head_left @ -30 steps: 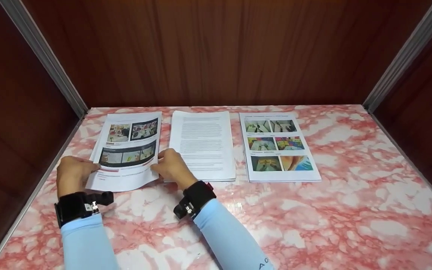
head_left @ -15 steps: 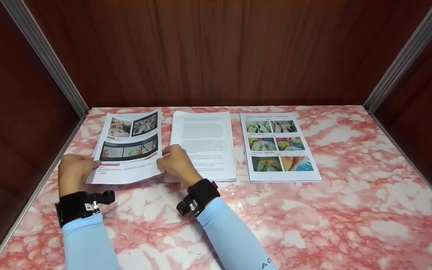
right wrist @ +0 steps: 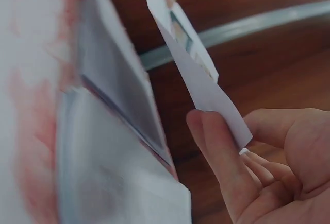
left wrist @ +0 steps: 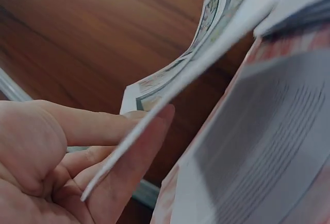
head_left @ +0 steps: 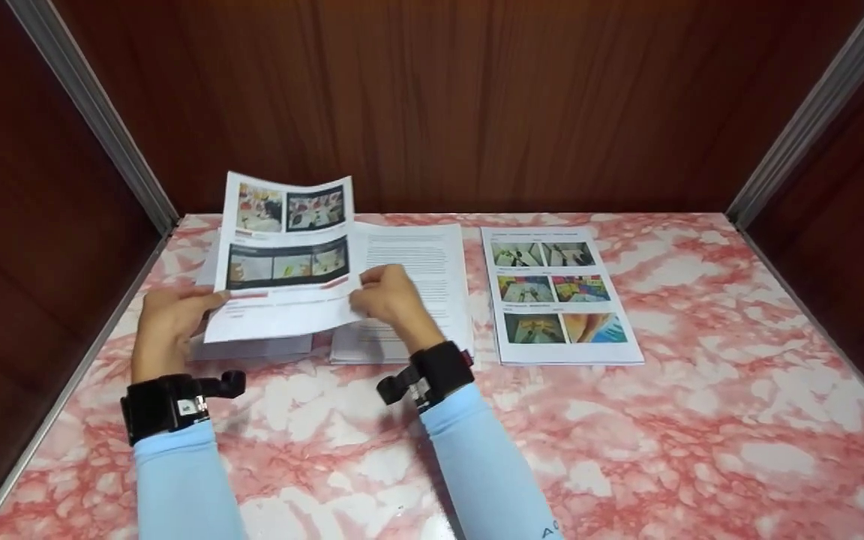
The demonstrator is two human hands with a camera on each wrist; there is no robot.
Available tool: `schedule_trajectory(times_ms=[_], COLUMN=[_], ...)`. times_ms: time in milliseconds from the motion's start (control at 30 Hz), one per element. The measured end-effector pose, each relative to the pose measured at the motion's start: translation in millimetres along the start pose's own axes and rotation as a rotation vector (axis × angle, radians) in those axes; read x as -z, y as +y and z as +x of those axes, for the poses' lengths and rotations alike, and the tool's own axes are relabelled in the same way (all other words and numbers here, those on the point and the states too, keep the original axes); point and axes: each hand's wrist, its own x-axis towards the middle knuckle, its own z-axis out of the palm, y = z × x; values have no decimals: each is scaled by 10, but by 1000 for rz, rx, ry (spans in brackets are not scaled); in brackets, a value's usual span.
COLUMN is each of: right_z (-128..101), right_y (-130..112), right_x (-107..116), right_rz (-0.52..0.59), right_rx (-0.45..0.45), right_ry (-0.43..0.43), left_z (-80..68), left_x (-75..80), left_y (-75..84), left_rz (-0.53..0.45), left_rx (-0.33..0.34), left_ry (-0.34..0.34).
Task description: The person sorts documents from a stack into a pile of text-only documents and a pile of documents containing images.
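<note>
Both hands hold up a printed sheet of paper with photos on it, bowed a little between them. My left hand pinches its left edge near the lower corner, thumb on the printed face and fingers behind, as the left wrist view shows. At the right edge my right hand pinches it the same way. Below the raised sheet lies the left paper stack, mostly covered in the head view. In the left wrist view, the text page on that stack shows. The sheet also overlaps the middle stack of text pages.
To the right lies another paper stack with colour photos on top. The red and white marbled table carries all the stacks. Dark wooden panels enclose it at the back and both sides, with metal corner posts.
Both hands have lifted the photo sheet up off the left stack and shifted it to the right, partly over the middle stack. The stacks have stayed in place.
</note>
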Motion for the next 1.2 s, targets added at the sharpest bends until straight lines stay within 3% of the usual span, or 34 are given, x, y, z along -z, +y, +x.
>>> schedule_trajectory(times_ms=[133,400,700,867,933,1033,1200], right_z=[7,6,60,16,-19,-113,-350], right_y=[2,73,221,357,414,522,746], right_x=[239,686,1058,1480,1735,2156,2790], right_rz=[20,86,110,-43,-119,-146,-166], right_rx=[6,-43,-55,-73,-86,-90,-101], right_ry=[-7,20,114,130,124,87,44], left_z=[-28,-64,-88,-179,-236,-354,-585], left_x=[-165,-527,-994,-1424,-1642,-1995,-2549], left_y=[88,188,264,366,435,528,592], left_rz=[-14,-175,-179,-180,-169,-170,-215], left_rx=[-58,-143,-200,-270,-320,-367,-353], left_ry=[8,-89,-97,-90,-92,-119,-213])
